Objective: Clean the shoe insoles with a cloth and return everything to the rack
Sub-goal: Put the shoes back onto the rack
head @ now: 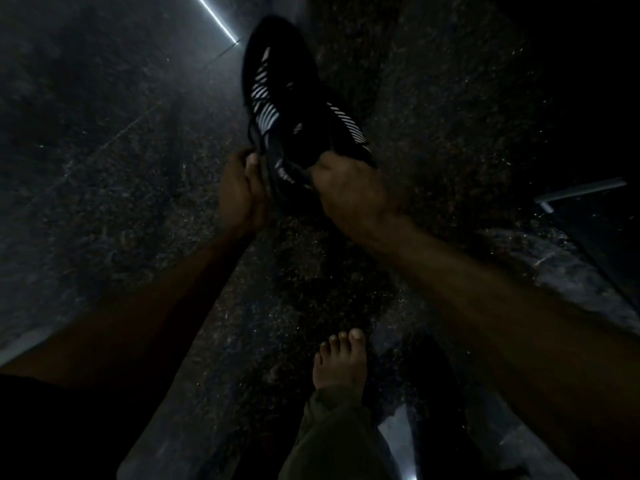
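A black sneaker [284, 98] with white reflective stripes hangs in the air above a dark speckled floor, toe pointing away from me. My right hand [349, 192] grips its heel end from the right. My left hand [239, 192] pinches the near left edge by the shoe's opening, fingers closed on it. The insole and any cloth are not visible in this dim view.
My bare foot [341, 365] stands on the dark stone floor [138, 202] below the hands. A pale metal bar [581, 190] juts in at the right edge. A bright light strip [216, 17] runs along the far top.
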